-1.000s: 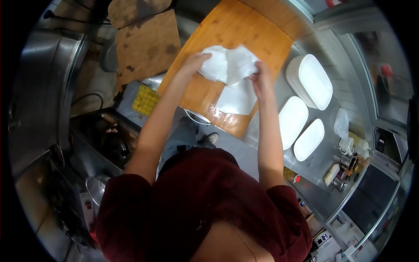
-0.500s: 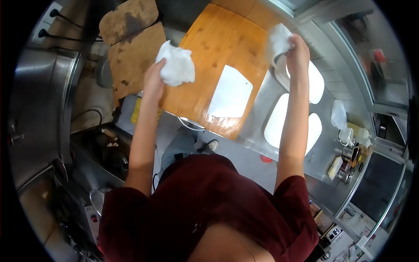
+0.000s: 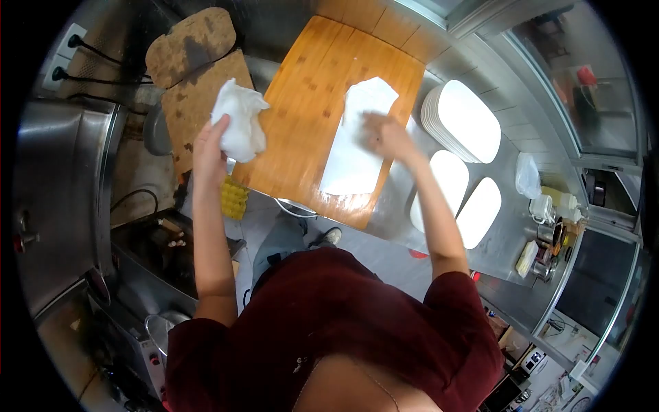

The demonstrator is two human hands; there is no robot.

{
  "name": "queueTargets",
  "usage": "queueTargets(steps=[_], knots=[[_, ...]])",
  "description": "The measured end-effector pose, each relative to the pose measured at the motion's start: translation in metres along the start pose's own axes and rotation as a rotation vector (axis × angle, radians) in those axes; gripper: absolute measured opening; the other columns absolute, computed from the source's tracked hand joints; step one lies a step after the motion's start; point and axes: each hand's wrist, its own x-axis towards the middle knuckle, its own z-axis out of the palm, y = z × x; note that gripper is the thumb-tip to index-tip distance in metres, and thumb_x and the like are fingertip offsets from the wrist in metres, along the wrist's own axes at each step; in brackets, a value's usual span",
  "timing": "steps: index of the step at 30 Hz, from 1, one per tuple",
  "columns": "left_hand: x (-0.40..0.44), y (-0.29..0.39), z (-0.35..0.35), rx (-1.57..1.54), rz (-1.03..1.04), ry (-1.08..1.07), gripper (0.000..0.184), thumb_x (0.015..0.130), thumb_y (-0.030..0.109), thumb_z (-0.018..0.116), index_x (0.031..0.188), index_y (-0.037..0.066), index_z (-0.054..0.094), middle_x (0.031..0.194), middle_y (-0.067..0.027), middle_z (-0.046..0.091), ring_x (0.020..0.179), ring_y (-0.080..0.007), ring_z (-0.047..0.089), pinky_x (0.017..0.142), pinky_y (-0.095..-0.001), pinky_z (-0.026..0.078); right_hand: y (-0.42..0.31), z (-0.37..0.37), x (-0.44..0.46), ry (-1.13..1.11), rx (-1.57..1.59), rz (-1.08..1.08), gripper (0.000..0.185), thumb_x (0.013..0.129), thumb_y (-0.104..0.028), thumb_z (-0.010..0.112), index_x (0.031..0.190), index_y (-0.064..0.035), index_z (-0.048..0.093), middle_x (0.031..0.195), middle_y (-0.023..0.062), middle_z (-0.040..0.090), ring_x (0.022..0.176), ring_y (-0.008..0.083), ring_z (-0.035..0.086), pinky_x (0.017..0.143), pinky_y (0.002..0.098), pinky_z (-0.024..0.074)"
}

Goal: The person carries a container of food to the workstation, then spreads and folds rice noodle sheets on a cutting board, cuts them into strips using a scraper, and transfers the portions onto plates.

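Observation:
My left hand [image 3: 211, 143] is closed around a crumpled white cloth or paper wad [image 3: 239, 122], holding it by the left edge of the wooden board [image 3: 295, 103]. My right hand [image 3: 388, 137] is over a flat white sheet [image 3: 348, 165] lying on that board. Motion smears its fingers, so their grip is unclear. Just beyond those fingers, a crumpled white piece [image 3: 371, 95] overlaps the far end of the sheet; whether the hand touches it cannot be made out. The board looks wet near its front edge.
A stack of white plates [image 3: 463, 120] stands right of the board on a steel counter [image 3: 491, 223]. Two white plates [image 3: 439, 189] lie nearer. Stained brown boards [image 3: 206, 89] are at the left. A clear plastic bag [image 3: 527, 175] sits farther right.
My right hand has moved left and down from beside the plates to the white sheet, where the crumpled white piece now lies. My left hand has shifted slightly left with its white wad.

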Motion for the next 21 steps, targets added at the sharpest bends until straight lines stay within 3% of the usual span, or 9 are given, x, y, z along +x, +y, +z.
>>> queueTargets(steps=[1, 3, 6, 7, 10, 11, 13, 17, 21], knots=[[-0.001, -0.007, 0.005, 0.025, -0.007, -0.024, 0.03, 0.086, 0.021, 0.055, 0.106, -0.001, 0.056, 0.091, -0.0052, 0.062, 0.078, -0.0104, 0.059, 0.07, -0.0247, 0.046, -0.017, 0.009, -0.015, 0.016, -0.019, -0.076, 0.032, 0.073, -0.009, 0.053, 0.104, -0.0032, 0.06, 0.104, 0.0157, 0.06, 0.091, 0.0316, 0.058, 0.081, 0.0326, 0.0458], [-0.015, -0.008, 0.028, 0.236, -0.039, -0.053, 0.029, 0.086, 0.022, 0.055, 0.103, -0.001, 0.058, 0.087, -0.0046, 0.063, 0.074, -0.0096, 0.059, 0.069, -0.0241, 0.046, -0.071, 0.002, -0.025, -0.01, 0.347, 0.291, 0.024, 0.077, -0.014, 0.057, 0.096, 0.0, 0.062, 0.1, 0.0145, 0.061, 0.093, 0.0258, 0.058, 0.081, 0.0341, 0.0453], [-0.013, -0.065, 0.047, 0.194, -0.094, -0.236, 0.032, 0.09, 0.024, 0.046, 0.105, -0.002, 0.057, 0.088, -0.0034, 0.06, 0.079, -0.0094, 0.055, 0.071, -0.023, 0.043, -0.114, 0.017, -0.026, 0.17, 1.022, 0.434, 0.035, 0.082, -0.016, 0.062, 0.111, 0.002, 0.054, 0.1, 0.0076, 0.06, 0.08, 0.0118, 0.055, 0.072, 0.0266, 0.0455], [-0.017, -0.075, 0.055, 0.25, -0.11, -0.404, 0.032, 0.09, 0.024, 0.046, 0.108, -0.001, 0.056, 0.091, -0.0031, 0.059, 0.08, -0.0086, 0.054, 0.07, -0.0222, 0.043, -0.122, 0.019, -0.027, 0.179, 0.974, 0.469, 0.036, 0.081, -0.015, 0.063, 0.112, 0.003, 0.053, 0.1, 0.0083, 0.06, 0.079, 0.012, 0.055, 0.071, 0.0262, 0.0458], [-0.02, -0.109, 0.072, 0.28, -0.155, -0.496, 0.033, 0.087, 0.016, 0.052, 0.116, 0.0, 0.051, 0.102, -0.0064, 0.057, 0.091, -0.0119, 0.054, 0.078, -0.0248, 0.044, -0.133, 0.027, -0.03, 0.26, 0.635, 0.444, 0.04, 0.08, -0.009, 0.063, 0.115, 0.0054, 0.05, 0.096, 0.0106, 0.059, 0.078, 0.0119, 0.055, 0.068, 0.0244, 0.0471], [-0.019, -0.115, 0.073, 0.322, -0.153, -0.545, 0.035, 0.086, 0.014, 0.052, 0.118, 0.0, 0.05, 0.107, -0.0077, 0.056, 0.096, -0.0134, 0.054, 0.082, -0.0262, 0.044, -0.128, 0.03, -0.034, 0.259, 0.774, 0.484, 0.041, 0.08, -0.01, 0.063, 0.115, 0.0061, 0.05, 0.096, 0.0114, 0.06, 0.078, 0.0125, 0.056, 0.067, 0.0245, 0.0471], [-0.026, -0.115, 0.077, 0.272, -0.148, -0.54, 0.036, 0.085, 0.012, 0.054, 0.118, 0.0, 0.049, 0.107, -0.0081, 0.057, 0.096, -0.0142, 0.054, 0.083, -0.0272, 0.044, -0.123, 0.026, -0.043, 0.25, 1.049, 0.572, 0.043, 0.08, -0.012, 0.064, 0.115, 0.0075, 0.049, 0.095, 0.013, 0.061, 0.078, 0.0136, 0.058, 0.065, 0.0248, 0.0471], [-0.029, -0.112, 0.08, 0.174, -0.137, -0.482, 0.038, 0.082, 0.007, 0.058, 0.117, -0.003, 0.048, 0.098, -0.009, 0.058, 0.086, -0.0121, 0.056, 0.075, -0.0232, 0.046, -0.116, 0.029, -0.044, 0.245, 1.148, 0.544, 0.045, 0.082, -0.013, 0.062, 0.119, 0.0069, 0.047, 0.095, 0.014, 0.062, 0.081, 0.013, 0.058, 0.07, 0.0239, 0.0468], [-0.031, -0.109, 0.076, 0.178, -0.143, -0.421, 0.037, 0.081, 0.005, 0.059, 0.115, -0.004, 0.049, 0.096, -0.0093, 0.059, 0.085, -0.0122, 0.057, 0.075, -0.0234, 0.047, -0.117, 0.021, -0.039, 0.132, 0.935, 0.561, 0.038, 0.086, -0.017, 0.056, 0.115, 0.0061, 0.051, 0.091, 0.0156, 0.063, 0.08, 0.0144, 0.058, 0.07, 0.0259, 0.0465]])
